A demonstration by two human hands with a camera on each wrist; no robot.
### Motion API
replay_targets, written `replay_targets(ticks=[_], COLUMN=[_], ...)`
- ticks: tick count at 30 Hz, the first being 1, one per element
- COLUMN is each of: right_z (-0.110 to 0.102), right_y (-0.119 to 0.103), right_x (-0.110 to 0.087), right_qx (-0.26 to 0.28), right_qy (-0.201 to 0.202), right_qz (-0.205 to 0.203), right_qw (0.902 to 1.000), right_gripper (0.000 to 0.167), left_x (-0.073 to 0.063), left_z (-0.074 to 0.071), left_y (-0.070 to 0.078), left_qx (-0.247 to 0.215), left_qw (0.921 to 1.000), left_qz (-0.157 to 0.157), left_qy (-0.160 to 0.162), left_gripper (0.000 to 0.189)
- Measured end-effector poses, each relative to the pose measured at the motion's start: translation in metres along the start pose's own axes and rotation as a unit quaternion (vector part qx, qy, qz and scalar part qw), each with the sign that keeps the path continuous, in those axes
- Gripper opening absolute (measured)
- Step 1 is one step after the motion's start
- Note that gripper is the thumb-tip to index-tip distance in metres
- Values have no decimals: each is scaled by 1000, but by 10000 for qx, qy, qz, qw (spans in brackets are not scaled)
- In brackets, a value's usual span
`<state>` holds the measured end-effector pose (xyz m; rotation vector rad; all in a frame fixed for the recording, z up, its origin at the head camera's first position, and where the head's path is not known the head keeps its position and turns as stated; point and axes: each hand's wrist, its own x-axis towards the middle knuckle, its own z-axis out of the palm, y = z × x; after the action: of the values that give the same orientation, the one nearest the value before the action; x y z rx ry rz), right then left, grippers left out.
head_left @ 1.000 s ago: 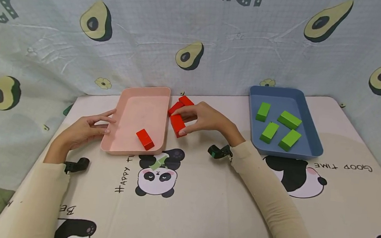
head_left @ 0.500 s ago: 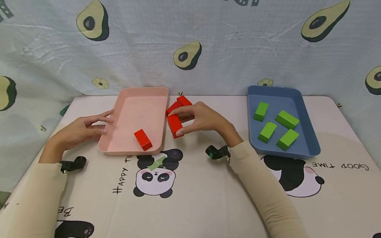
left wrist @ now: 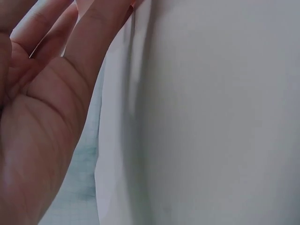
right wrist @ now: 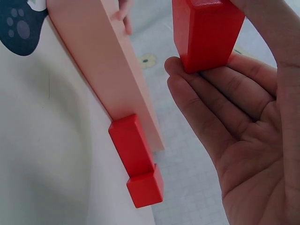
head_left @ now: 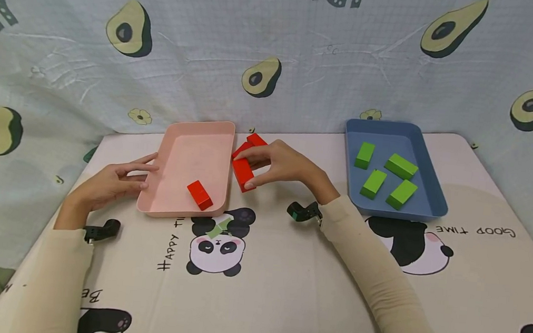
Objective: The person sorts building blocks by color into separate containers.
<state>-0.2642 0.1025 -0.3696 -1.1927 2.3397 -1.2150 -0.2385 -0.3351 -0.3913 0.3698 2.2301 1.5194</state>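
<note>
Four green blocks (head_left: pixel 373 184) we count in the blue tray (head_left: pixel 395 135), well to the right of the right fingers. One red block (head_left: pixel 200 195) lies inside the pink tray (head_left: pixel 196 155), left of these same fingers. The right hand (head_left: pixel 283 162) pinches a second red block, the held block (head_left: pixel 243 175), between thumb and fingers. Beyond them we find two more red blocks (right wrist: pixel 132 146), partly hidden in the head view, just beside the pink tray. The left hand (head_left: pixel 110 182), fingers relaxed, touches its rim; the left wrist view cuts off these fingertips.
</note>
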Motion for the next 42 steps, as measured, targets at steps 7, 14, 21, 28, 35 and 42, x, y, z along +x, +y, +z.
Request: replay_targets(ticks=[7, 14, 21, 28, 35, 42], right_z=[0, 0, 1, 1, 1, 4], right_y=[-3, -5, -5, -3, -2, -2], right_x=[4, 6, 5, 7, 10, 10], right_qx=[-33, 1, -42, -28, 2, 9], right_qy=[70, 70, 157, 224, 327, 286], right_qz=[-156, -179, -165, -253, -275, -280], right_qw=[9998, 9998, 9997, 9994, 9991, 9992], right_gripper=[59, 57, 57, 56, 56, 57], left_x=[0, -2, -3, -2, -3, -4], left_z=[1, 1, 5, 6, 8, 10], left_y=[2, 3, 4, 3, 6, 9], left_qx=[68, 242, 506, 802, 996, 1444], left_qw=[9999, 9986, 9965, 9954, 9945, 9890], left_qz=[16, 247, 509, 423, 306, 219], left_qy=[-130, -399, -437, -312, -133, 247], left_gripper=[56, 46, 38, 40, 49, 53])
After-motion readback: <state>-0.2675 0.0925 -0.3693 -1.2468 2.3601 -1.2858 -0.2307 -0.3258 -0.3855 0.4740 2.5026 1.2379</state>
